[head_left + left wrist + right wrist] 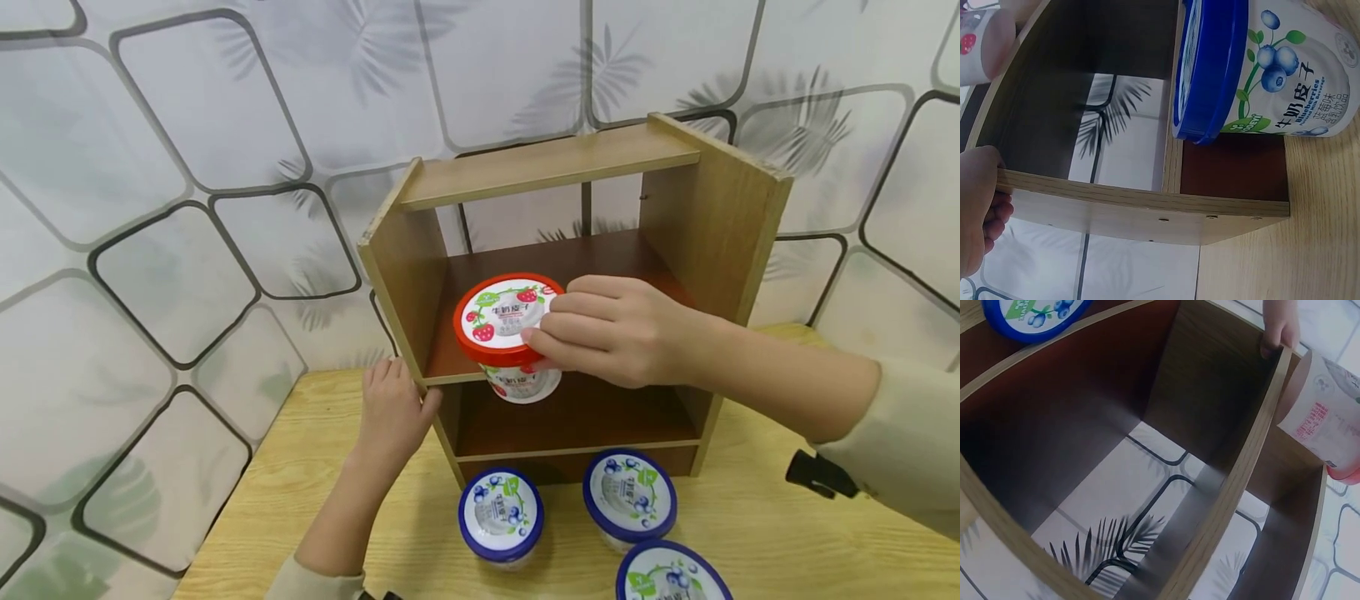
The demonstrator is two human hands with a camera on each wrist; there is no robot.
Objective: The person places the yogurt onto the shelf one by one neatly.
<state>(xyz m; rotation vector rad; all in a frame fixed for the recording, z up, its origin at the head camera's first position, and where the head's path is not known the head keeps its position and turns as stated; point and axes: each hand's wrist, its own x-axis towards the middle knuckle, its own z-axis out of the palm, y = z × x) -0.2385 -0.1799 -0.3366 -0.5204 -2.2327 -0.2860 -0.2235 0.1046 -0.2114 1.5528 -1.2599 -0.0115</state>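
My right hand (618,329) grips a strawberry tub with a red lid (506,312) by its right side, thumb on the lid's edge. The tub is held upright in front of the upper compartment of a small wooden shelf (562,175). In the right wrist view the tub's white underside and printed wall (1325,412) show at the right. My left hand (393,408) holds the front edge of the shelf's left side panel, about level with the middle board. In the left wrist view its fingers (999,215) wrap behind that panel.
Three blueberry tubs with blue lids stand on the wooden table before the shelf: one at the left (501,512), one at the right (630,496), one nearer me (671,575). A patterned wall covering (262,125) rises behind.
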